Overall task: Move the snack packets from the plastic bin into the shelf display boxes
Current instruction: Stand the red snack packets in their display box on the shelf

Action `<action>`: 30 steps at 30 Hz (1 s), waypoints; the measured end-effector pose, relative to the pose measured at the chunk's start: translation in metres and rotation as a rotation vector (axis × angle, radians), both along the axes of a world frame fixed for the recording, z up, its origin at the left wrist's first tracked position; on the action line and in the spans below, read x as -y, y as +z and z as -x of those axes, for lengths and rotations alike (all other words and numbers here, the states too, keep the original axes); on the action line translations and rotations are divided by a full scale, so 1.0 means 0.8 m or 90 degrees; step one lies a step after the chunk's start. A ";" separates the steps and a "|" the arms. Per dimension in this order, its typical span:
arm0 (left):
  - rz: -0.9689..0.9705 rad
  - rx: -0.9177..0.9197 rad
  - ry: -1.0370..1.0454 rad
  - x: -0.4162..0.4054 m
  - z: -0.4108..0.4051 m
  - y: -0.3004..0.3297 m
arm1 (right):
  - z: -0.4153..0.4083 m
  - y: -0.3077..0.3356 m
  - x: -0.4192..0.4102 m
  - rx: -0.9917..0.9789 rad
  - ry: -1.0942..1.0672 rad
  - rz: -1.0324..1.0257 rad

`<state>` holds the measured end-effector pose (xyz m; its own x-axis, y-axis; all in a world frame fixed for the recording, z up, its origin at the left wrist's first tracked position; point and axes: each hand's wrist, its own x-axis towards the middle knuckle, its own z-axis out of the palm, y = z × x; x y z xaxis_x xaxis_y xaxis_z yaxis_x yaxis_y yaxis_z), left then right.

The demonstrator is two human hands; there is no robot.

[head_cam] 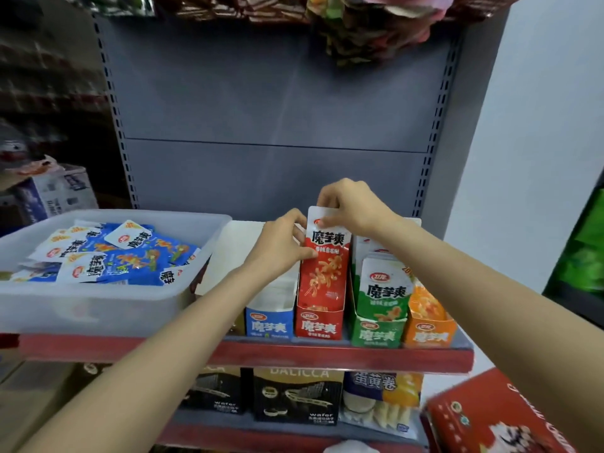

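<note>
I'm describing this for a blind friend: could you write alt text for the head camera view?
Both hands, left hand and right hand, hold red snack packets upright in the red display box on a shop shelf. Blue, green and orange boxes flank it. A plastic bin of blue packets sits to the left.

A big grey back panel fills the middle. Colourful bags hang at 12 o'clock. A white and blue carton sits at 9 o'clock. Down at 6 o'clock stand two black wafer boxes, with a yellow and white pack just beside them. A red box tilts at 5 o'clock. Something green shows at 3 o'clock.
</note>
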<state>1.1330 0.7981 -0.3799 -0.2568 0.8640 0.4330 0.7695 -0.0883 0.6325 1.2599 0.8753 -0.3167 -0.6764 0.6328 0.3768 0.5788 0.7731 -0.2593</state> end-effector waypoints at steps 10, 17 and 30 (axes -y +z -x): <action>0.052 -0.125 0.021 0.018 0.014 -0.010 | 0.013 -0.016 0.024 0.246 -0.096 -0.070; -0.054 -0.076 0.091 0.058 0.079 0.003 | 0.062 -0.022 0.045 0.084 0.011 -0.086; 0.299 -0.056 0.315 0.150 0.313 -0.008 | 0.295 -0.061 0.103 0.254 0.207 0.110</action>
